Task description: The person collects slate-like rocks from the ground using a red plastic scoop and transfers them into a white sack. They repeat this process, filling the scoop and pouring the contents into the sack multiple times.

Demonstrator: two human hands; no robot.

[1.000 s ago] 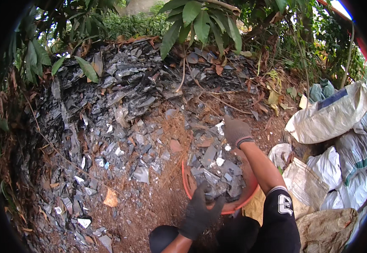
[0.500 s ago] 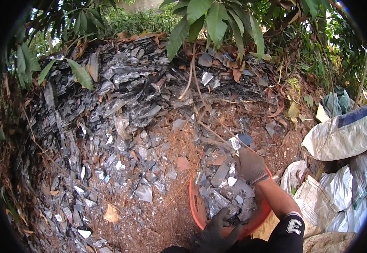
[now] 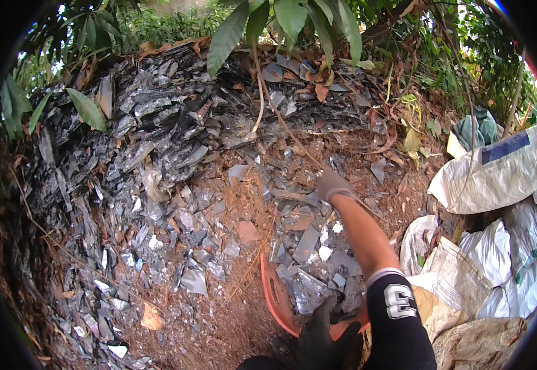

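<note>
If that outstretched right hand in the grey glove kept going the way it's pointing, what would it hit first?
Most likely the grey shards lying on the reddish soil right beyond the right hand, at the foot of the big shard heap. Depth is hard to judge here.

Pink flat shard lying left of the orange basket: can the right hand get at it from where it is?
Probably yes. The right hand is stretched over the orange basket, and the pink shard lies uncovered on the dirt with nothing between them.

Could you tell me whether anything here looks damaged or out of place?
Yes. A large heap of broken grey shards spills down the earth slope, mixed with dry leaves and soil. The orange basin sits tilted, heaped with shards. The left hand grips its rim; the right hand reaches into the heap.
</note>
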